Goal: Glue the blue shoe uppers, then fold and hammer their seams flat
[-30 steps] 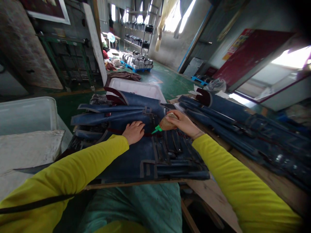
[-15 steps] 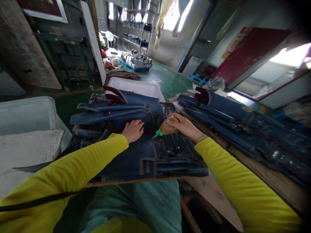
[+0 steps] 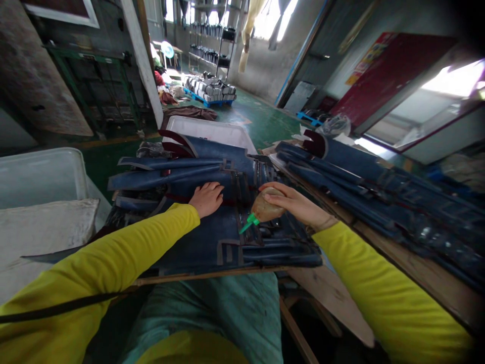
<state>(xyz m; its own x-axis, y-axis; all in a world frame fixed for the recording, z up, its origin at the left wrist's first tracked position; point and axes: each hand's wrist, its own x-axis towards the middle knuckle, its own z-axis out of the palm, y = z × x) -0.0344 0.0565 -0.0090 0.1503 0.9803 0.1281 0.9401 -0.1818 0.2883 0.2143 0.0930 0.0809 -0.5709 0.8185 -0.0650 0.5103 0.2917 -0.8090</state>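
My left hand (image 3: 207, 198) lies flat on a dark blue sheet of material (image 3: 197, 242), its fingers stretched out. In my right hand (image 3: 293, 202) is a brownish squeeze bottle (image 3: 266, 206), tilted so its green nozzle (image 3: 249, 223) points down and left. The nozzle tip is at the grey-edged strip of the blue sheet; whether it touches cannot be made out. More blue pieces with grey edges and dark red bands are layered under and around both hands. Shiny wet-looking strips show beside the bottle.
A second stack of blue pieces (image 3: 341, 172) lies on a wooden board to the right. A white bin (image 3: 212, 132) stands behind the work surface, a translucent tub (image 3: 41, 177) to the left. Further back are a loaded blue pallet (image 3: 210, 91) and a rack (image 3: 212, 35).
My right hand has moved the bottle slightly toward me along the grey-edged strip. My left hand stays flat in nearly the same place on the blue sheet.
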